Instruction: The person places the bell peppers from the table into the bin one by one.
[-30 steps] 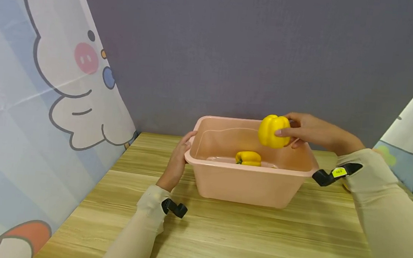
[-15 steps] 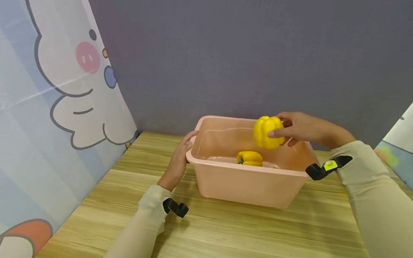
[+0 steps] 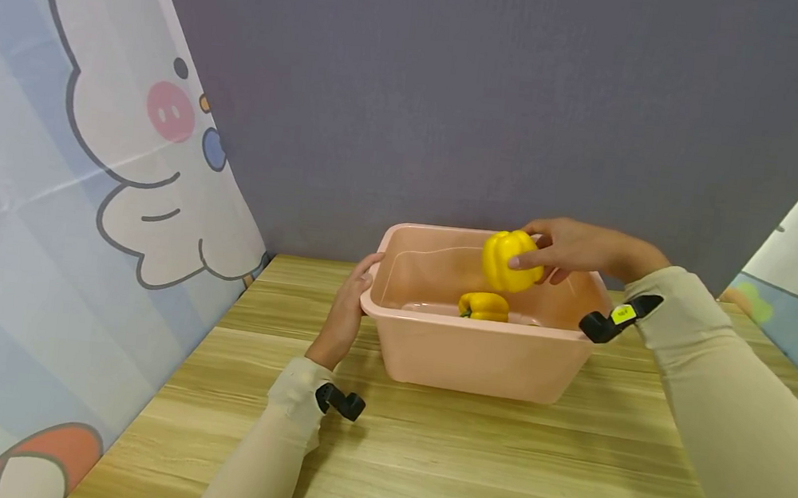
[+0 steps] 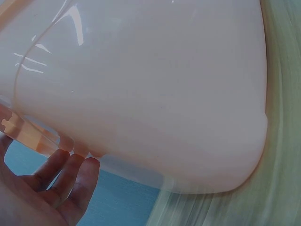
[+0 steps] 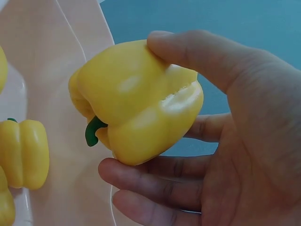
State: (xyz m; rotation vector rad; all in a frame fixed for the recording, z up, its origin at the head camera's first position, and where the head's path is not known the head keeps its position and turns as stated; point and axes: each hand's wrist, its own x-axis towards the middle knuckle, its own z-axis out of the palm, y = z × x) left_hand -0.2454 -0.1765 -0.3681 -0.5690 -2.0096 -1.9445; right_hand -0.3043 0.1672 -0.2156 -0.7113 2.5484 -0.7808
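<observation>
My right hand (image 3: pixel 583 247) holds a yellow bell pepper (image 3: pixel 504 261) over the right part of a pink plastic basin (image 3: pixel 464 355). In the right wrist view the thumb lies along one side of that pepper, the fingers on the other, and its green stem points down towards the basin. Another yellow bell pepper (image 3: pixel 484 307) lies on the basin floor; the right wrist view shows parts of more peppers (image 5: pixel 27 153) at its left edge. At the basin's left end my left hand (image 3: pixel 344 308) grips the rim, fingertips against the outer wall in the left wrist view.
Under the basin is a wood-grain table (image 3: pixel 422 460). A grey wall (image 3: pixel 456 102) stands close behind it. Printed cartoon cloths (image 3: pixel 128 135) hang on the left and right sides.
My right hand has carried the bell pepper left and slightly down, from the basin's right side towards its middle. The left hand and basin have stayed nearly still.
</observation>
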